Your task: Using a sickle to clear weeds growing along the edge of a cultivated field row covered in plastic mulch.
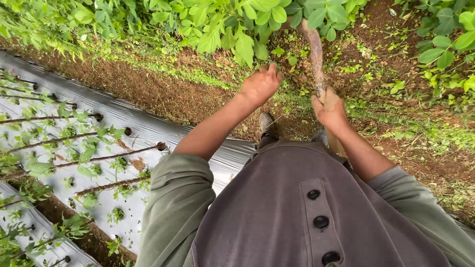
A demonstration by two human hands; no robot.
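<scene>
The right hand (329,110) is wrapped around a brown wooden handle (315,54), gripping it near its lower visible end; the handle rises away from the person toward the far side, where its top disappears among broad green leaves (237,24). What is fixed to the handle's other end cannot be made out, since the hand and body hide it. The left hand (261,84) is free, held in the air just left of the handle with its fingers loosely curled and nothing in it. Both sleeves of a green top are pushed up to the elbows, and a grey buttoned garment (297,212) fills the near part of the view. Below the hands a muddy shoe (267,123) stands on reddish-brown soil (163,94) scattered with small weeds. To the left runs a raised bed covered in silver plastic sheeting (143,126), with thin leafy stems (106,157) coming out of holes in it
</scene>
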